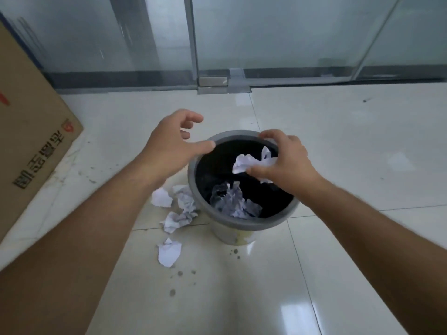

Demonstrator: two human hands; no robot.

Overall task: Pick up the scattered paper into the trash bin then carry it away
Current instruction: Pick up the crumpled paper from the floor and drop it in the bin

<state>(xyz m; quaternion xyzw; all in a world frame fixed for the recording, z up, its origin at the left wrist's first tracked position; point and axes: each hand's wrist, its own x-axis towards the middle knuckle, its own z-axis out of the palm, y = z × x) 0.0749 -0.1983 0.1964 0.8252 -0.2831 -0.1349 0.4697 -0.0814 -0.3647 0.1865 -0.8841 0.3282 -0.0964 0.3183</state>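
Observation:
A grey round trash bin with a black liner stands on the tiled floor, with crumpled paper lying inside it. My right hand is over the bin's mouth, shut on a white crumpled paper ball. My left hand hovers open at the bin's left rim, thumb near the rim, holding nothing. On the floor left of the bin lie several crumpled papers: one, another, a third, and one nearer me.
A large cardboard box stands at the left. A glass partition with a metal door frame runs across the back. Dark specks dot the glossy white tiles in front of the bin.

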